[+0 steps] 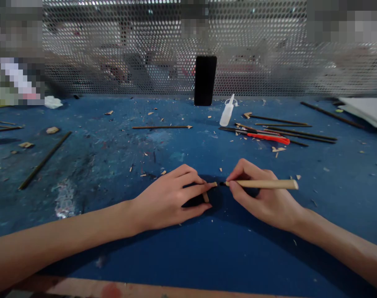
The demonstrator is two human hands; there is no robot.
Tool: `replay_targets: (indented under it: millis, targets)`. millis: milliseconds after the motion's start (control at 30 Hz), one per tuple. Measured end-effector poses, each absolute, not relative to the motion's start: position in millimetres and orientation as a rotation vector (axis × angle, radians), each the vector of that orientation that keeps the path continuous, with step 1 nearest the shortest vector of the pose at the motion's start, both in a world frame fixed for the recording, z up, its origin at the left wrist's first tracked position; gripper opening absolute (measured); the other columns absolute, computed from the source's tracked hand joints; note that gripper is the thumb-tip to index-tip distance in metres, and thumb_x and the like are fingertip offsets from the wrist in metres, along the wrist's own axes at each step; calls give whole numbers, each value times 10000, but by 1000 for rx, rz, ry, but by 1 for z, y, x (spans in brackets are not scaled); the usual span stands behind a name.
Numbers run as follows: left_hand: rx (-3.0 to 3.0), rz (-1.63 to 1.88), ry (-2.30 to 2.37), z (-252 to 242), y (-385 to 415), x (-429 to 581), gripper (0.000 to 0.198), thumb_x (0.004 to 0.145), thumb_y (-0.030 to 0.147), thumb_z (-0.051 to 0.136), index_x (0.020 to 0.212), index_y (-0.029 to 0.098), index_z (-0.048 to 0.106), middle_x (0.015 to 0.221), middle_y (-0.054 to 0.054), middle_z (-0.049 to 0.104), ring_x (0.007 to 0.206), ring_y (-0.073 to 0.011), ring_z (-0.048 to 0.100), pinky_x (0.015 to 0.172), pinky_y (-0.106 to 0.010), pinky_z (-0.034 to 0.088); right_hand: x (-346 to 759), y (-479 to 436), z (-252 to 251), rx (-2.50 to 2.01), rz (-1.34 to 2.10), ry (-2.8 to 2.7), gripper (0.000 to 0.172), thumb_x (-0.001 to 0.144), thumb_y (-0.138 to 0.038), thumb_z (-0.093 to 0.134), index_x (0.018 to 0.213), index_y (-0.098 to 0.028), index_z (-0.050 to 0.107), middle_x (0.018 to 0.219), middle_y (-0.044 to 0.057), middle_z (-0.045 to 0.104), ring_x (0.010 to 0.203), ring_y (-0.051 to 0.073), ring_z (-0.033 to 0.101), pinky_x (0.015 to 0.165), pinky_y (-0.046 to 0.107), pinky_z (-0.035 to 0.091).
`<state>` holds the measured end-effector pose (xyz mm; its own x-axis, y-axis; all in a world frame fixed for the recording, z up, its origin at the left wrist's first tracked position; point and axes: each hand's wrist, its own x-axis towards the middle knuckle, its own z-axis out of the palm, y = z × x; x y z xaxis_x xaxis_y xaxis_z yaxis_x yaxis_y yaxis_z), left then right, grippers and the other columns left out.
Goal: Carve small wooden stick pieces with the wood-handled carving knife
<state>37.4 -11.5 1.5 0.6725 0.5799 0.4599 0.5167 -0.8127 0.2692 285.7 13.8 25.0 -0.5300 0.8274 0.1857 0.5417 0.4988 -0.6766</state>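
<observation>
My left hand (176,192) rests on the blue table with its fingers closed on a small pale wood piece (206,197). Part of that piece is hidden by the fingers. My right hand (259,194) grips a tool with a pale wooden handle (266,184), held like a pen. Its short dark tip (222,183) points left, close to the end of the wood piece. Whether the two touch, I cannot tell, and the tip is too small to name its kind.
Beyond my hands lie a red-handled cutter (269,138), thin dark sticks (306,134) and a white squeeze bottle (227,112). One stick (46,161) lies at left. A black phone (205,80) leans on the perforated metal screen (129,49). Wood chips are scattered about.
</observation>
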Motion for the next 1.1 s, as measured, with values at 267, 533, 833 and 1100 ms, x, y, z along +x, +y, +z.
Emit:
replay_targets:
  millis: [267, 533, 833, 1100]
  targets:
    - [2893, 795, 948, 2, -15, 33, 371, 978, 349, 649, 1247, 95, 672, 1004, -75, 726, 970, -218, 629, 871, -371, 601, 283, 14, 23, -1161, 793, -2350, 121, 931, -211, 566, 851, -244, 483, 591, -81, 538, 461, 86, 470, 452, 210, 366]
    - [2891, 778, 951, 3, -15, 34, 278, 996, 361, 621, 1100, 119, 713, 920, -60, 715, 920, -213, 657, 808, -359, 622, 286, 14, 17, -1124, 935, -2435, 86, 1012, -292, 511, 936, -254, 504, 677, -55, 594, 521, 102, 468, 495, 211, 410]
    - [2943, 819, 945, 3, -14, 35, 263, 998, 333, 620, 1059, 97, 716, 883, -59, 727, 873, -204, 671, 760, -333, 628, 284, 14, 18, -1049, 915, -2480, 105, 1015, -244, 495, 917, -252, 455, 678, -61, 563, 518, 93, 459, 499, 216, 387]
    - [2935, 794, 945, 3, -15, 36, 224, 994, 305, 623, 1039, 105, 713, 861, -64, 721, 862, -195, 676, 801, -341, 633, 286, 17, 16, -996, 850, -2546, 127, 1010, -216, 485, 905, -250, 421, 650, -82, 495, 511, 81, 414, 495, 218, 335]
